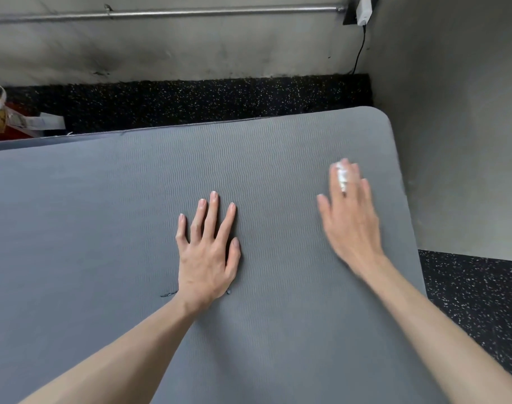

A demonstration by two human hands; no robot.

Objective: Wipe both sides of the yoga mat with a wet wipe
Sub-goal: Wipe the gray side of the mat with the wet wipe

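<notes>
Wipe under right hand — left hand flat on mat.

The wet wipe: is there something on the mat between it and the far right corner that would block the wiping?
Nothing visible. The wet wipe is under the right hand, and the yoga mat is bare up to that corner. The left hand lies flat further left.
</notes>
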